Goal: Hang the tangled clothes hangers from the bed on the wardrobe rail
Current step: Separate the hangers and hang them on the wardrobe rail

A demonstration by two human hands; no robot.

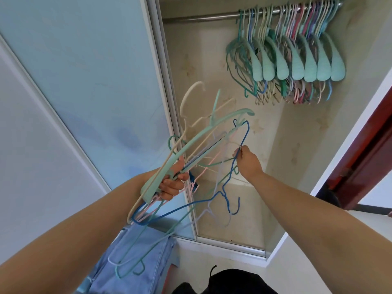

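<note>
left hand (pixel 171 185) grips the tangled bunch of thin pastel plastic hangers (pixel 197 158) as an anchor, while right hand (pixel 247 161), just beside it, pinches a dark blue wire hanger (pixel 214 198), apparently to free it for the steel wardrobe rail (pixel 201 16) well above both hands.

You have nothing to read here: no text, label, brand, number or sign shows on any surface in view.
</note>
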